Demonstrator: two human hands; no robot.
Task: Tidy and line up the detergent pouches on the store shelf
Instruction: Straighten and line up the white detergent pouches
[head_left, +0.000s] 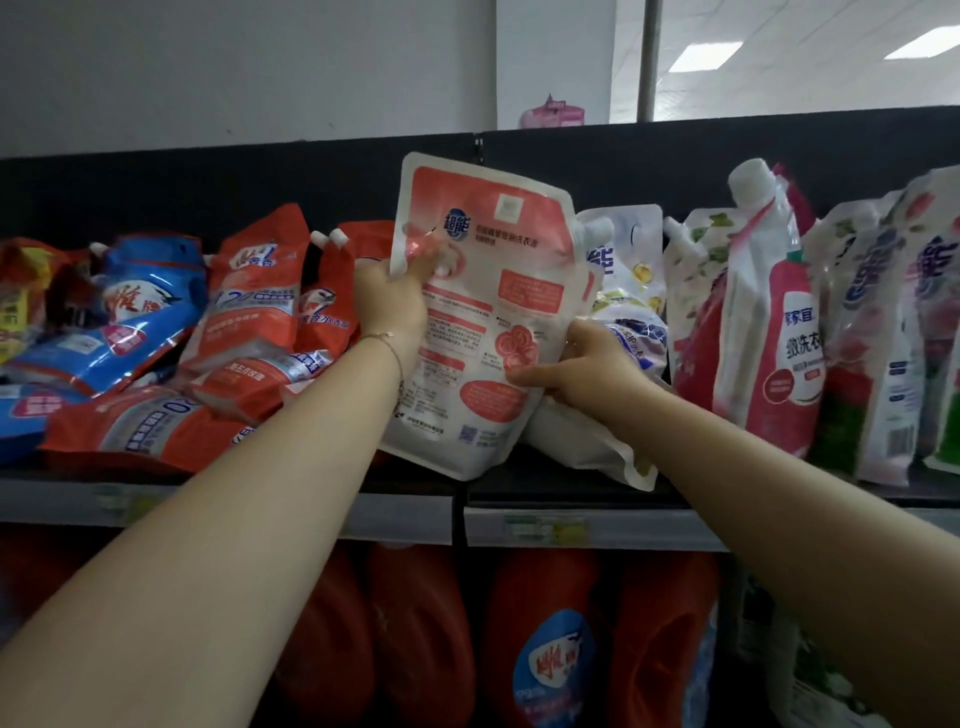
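Observation:
A white and pink detergent pouch (483, 312) stands nearly upright at the middle of the top shelf (571, 496), its back label facing me. My left hand (395, 296) grips its upper left edge. My right hand (582, 371) holds its lower right side, thumb on the label. Behind it lean a white pouch with lemons (631, 291) and another white pouch (587, 447) lying at the shelf front. To the left, red pouches (249, 312) and blue pouches (124, 322) lie in a jumbled heap. To the right, white and pink pouches (769, 322) stand upright in a row.
The shelf has a black back panel (623, 161) and a front rail with price tags (550, 530). Large red detergent jugs (550, 639) fill the shelf below. A white wall and a ceiling with lights rise above the unit.

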